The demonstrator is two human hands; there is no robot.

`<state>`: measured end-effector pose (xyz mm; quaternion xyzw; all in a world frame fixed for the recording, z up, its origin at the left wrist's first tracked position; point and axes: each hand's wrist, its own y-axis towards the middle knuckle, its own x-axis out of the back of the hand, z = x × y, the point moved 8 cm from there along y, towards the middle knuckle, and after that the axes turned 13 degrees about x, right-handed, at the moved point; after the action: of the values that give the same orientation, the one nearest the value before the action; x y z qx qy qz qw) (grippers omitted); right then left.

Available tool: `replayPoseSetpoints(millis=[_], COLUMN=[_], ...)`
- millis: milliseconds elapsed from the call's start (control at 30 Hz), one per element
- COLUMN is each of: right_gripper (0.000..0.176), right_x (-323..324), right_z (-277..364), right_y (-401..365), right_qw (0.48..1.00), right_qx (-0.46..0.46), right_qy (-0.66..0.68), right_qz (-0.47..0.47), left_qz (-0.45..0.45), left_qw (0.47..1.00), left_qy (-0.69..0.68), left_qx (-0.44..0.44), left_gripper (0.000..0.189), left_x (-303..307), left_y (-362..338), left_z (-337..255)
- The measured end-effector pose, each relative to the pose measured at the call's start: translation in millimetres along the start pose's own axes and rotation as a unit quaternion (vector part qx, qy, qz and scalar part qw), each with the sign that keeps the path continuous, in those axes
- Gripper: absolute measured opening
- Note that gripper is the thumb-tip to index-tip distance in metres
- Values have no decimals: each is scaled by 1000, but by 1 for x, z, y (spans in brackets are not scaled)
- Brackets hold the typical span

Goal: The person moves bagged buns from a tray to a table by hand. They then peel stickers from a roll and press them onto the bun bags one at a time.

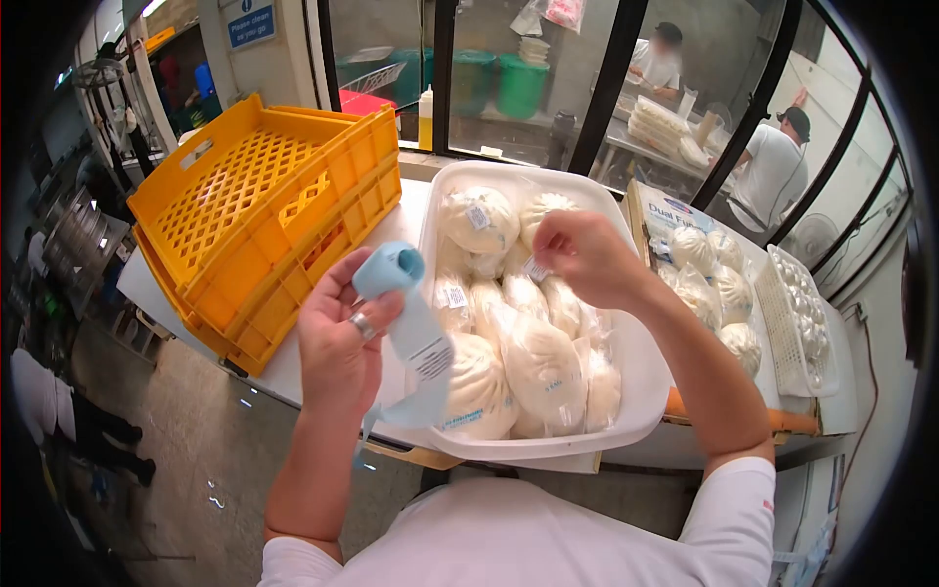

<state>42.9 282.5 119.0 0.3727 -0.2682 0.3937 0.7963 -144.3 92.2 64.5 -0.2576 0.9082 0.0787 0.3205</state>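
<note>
A roll of stickers on light blue backing (386,272) is gripped by my left hand (337,333), at the near left side of a white plastic tub (641,377). From the roll hangs a loose strip with a printed white label (432,358). My right hand (592,256) is over the tub, fingers curled together; anything inside them is hidden. Right below its fingertips shows a small white label (535,267). Large pleated buns in clear bags (543,377) fill the tub, and some carry labels, such as the bun at the back left (479,220).
Stacked yellow crates (284,245) stand left of the tub. On the right are a box of bagged buns (734,293) and a white perforated basket (773,318). Behind window frames, two people (773,171) work in another room. Someone's legs (108,430) show at far left.
</note>
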Motion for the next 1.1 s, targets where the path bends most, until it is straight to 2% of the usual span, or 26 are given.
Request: replayPoseSetpoints(millis=[100, 200, 300, 333, 433, 533, 633, 667, 700, 733, 833, 933, 1033, 1100], right_gripper=[7, 8, 12, 13, 15, 23, 34, 34, 34, 34, 24, 23, 33, 33], right_x=[-49, -90, -129, -133, -120, -106, -81, -77, -71, -64, -61, -64, -53, -41], right_z=[-70, -88, -94, -94, -79, -83, -75, -56, -33, -9, 58, 61, 55, 57], right_y=[13, 26, 27, 28, 32, 39, 40, 38, 33, 27, -1, -16, -29, -35], right_qw=[989, 974, 956, 957, 965, 959, 987, 980, 943, 878, 819, 825, 887, 923], right_qx=[-59, -59, -7, 16, 120, 49, -105, -96, -85, -71, -74, -79, -35, -12], right_qy=[-5, -9, -28, -60, -163, -249, -28, 144, 312, 470, 567, 560, 458, 376], right_qz=[136, 220, 293, 283, 166, 129, 117, 98, 77, 54, 47, 2, -32, -74], left_qz=[-12, -10, 2, 4, 20, 45, 44, 45, 48, 51, 50, 54, 61, 96], left_qw=[1000, 1000, 1000, 1000, 999, 998, 997, 998, 998, 999, 997, 989, 993, 990], left_qy=[-4, -6, -12, -11, -9, 2, -1, -6, -8, -9, 9, 44, 23, 69], left_qx=[-11, -10, 4, 11, 34, 51, 57, 43, 26, 10, -54, -131, -102, -72], left_gripper=[55, 56, 57, 57, 57, 55, 53, 51, 51, 51, 46, 44, 51, 54], left_x=[10, 13, 10, 8, 3, -9, -22, -26, -31, -36, -56, -72, -77, -86], left_y=[-3, -4, -3, -3, -1, 3, 11, 14, 17, 21, 24, 19, 17, 13], left_z=[-6, -5, 2, 5, 15, 27, 26, 24, 20, 16, 1, -11, -12, -5])
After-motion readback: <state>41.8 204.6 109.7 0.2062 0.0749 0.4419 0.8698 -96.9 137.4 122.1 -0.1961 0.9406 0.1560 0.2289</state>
